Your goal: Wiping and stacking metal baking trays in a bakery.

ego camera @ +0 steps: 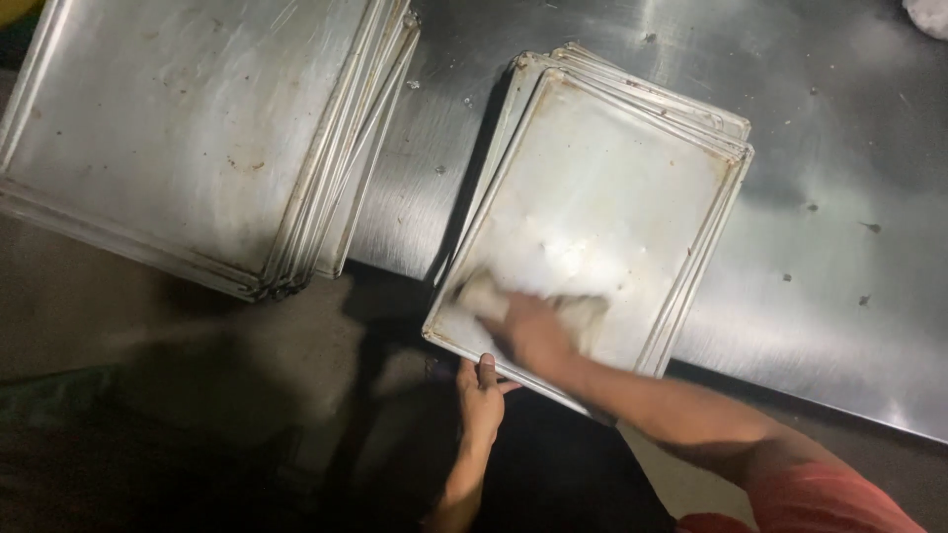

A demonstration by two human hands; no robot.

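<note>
We stand at a stainless steel table (pixel 829 296), scuffed and dotted with small specks, with the dark floor (pixel 148 326) showing below its near edge. Taking that near edge as our landmark: one stack of baking trays (pixel 602 212) lies across it, its near corner hanging past the edge toward us, which lets a hand reach under the rim.

Our left hand (pixel 481 395) is there, just below the edge, fingers curled beneath the overhanging rim and thumb on top, pinching the top tray (pixel 612 188) so it seems steadied while it is rubbed. Our right hand (pixel 533 331) lies flat on the tray surface just above the edge, pressing a pale cloth (pixel 494 296) against the metal; the hand and cloth are blurred, so we cannot tell how tightly the fingers close on it.

Left of this stack along the edge sits a second, taller stack of trays (pixel 197 138), also overhanging the table, well apart from the first with a strip of bare steel between them. Beyond the worked stack, away from the edge and to the right, the table has open room. At the far right corner a small pale object (pixel 928 15) is cut off by the frame; we cannot tell what it is.
</note>
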